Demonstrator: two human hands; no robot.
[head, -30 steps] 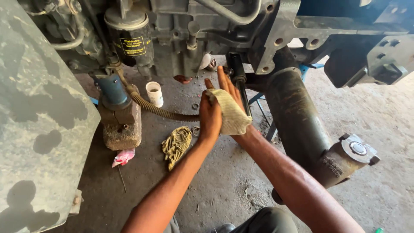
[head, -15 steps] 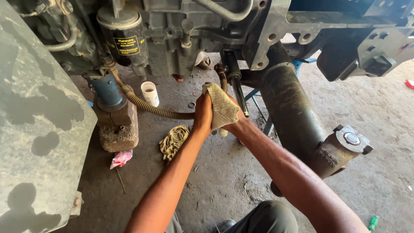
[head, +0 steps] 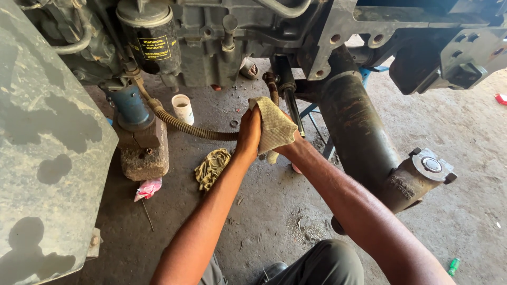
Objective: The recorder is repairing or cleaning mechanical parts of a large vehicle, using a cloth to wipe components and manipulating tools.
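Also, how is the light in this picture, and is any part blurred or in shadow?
Head view: daylight, sharp throughout; bright sun on the concrete floor at right, the engine block above in shade; left hand and cloth clear, no motion blur; dark blotchy shadows on the grey panel.

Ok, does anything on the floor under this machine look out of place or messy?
A few strays: a crumpled yellowish rag lies loose on the concrete floor beside the left hand, a pink scrap sits by the stone block, and a small green object lies far right. No spill shows.
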